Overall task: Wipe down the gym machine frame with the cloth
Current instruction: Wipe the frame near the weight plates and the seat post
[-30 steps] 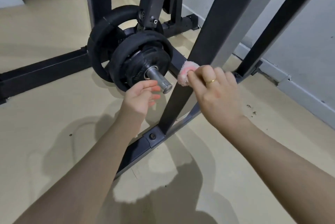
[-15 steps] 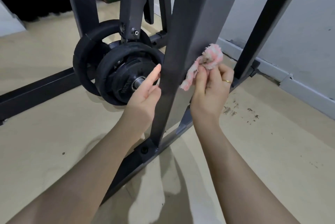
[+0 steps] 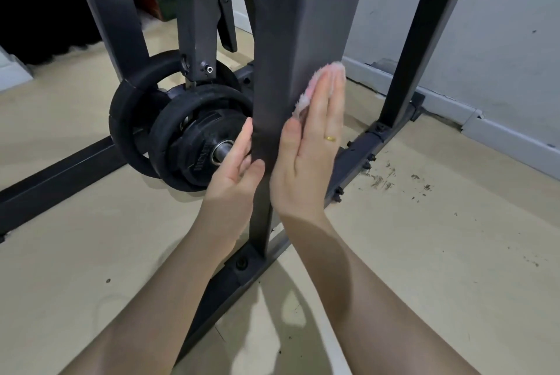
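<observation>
Fingers of the right hand (image 3: 309,144) lie flat, pinning the pink cloth (image 3: 306,95) against the frame upright (image 3: 272,71); left hand (image 3: 236,174), fingers open, braces the upright's other side

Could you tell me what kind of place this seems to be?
Probably a home or small gym room: black weight plates loaded on a steel machine frame, standing on a bare floor beside a plain wall.

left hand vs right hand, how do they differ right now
The right hand lies flat, pressing the pink cloth against the upright post; the left hand is bare and holds no cloth. The right hand wears a gold ring; the left shows none. The right hand sits higher on the post. Both rest open against that post.
</observation>
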{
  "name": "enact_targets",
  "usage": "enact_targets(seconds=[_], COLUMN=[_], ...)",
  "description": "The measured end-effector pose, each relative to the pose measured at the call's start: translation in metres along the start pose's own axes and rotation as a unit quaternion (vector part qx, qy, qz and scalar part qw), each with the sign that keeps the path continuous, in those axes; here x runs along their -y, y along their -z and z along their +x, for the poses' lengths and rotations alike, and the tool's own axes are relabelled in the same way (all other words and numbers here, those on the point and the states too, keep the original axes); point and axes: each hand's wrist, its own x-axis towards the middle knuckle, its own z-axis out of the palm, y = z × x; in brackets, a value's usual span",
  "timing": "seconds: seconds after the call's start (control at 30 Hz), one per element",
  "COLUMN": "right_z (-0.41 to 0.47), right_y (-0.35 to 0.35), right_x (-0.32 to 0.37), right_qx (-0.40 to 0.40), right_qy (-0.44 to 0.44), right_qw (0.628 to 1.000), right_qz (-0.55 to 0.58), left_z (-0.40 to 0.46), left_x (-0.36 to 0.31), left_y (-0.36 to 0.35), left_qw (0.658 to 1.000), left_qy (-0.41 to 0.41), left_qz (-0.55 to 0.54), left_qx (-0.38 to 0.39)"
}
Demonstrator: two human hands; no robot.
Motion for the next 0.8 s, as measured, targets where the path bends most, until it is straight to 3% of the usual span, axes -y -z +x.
enact_targets(seconds=[0.1,0.17,0.27,0.37,0.43,0.5,0.57,0.73,0.8], right_z=[-0.021,-0.023,-0.014,-0.029,-0.059,-0.083,-0.088,-0.081,-0.096], right_y=[0.005,-0.001,-0.016,-0.010,-0.001,0.000,-0.008,-0.015,-0.009], right_x=[-0.016,-0.013,-0.001,-0.018,-0.031,-0.033,-0.028,-0.028,-0.045], right_qx=[0.061,0.057,0.011,0.026,0.063,0.076,0.067,0.051,0.051], right_qy=[-0.105,-0.152,-0.099,-0.062,-0.137,-0.270,-0.336,-0.250,-0.305], right_qw=[0.993,0.986,0.994,0.997,0.987,0.955,0.930,0.948,0.927], right_qz=[0.007,0.030,0.041,0.025,0.047,0.095,0.133,0.188,0.214], left_z=[-0.002,-0.003,0.000,-0.001,-0.003,-0.003,-0.003,-0.024,-0.034], left_x=[0.000,0.001,0.005,0.007,0.009,0.013,0.022,0.062,0.076], left_y=[0.000,0.003,0.013,0.020,0.022,0.025,0.029,0.027,0.020], left_qw=[1.000,1.000,0.999,0.996,0.995,0.994,0.993,0.987,0.981], left_qy=[-0.007,-0.005,0.023,0.041,0.052,0.068,0.079,0.162,0.192], left_qz=[0.000,0.001,-0.022,-0.034,-0.045,-0.070,-0.075,-0.019,-0.005], left_qx=[0.010,0.008,0.024,0.065,0.066,0.052,0.034,0.004,0.010])
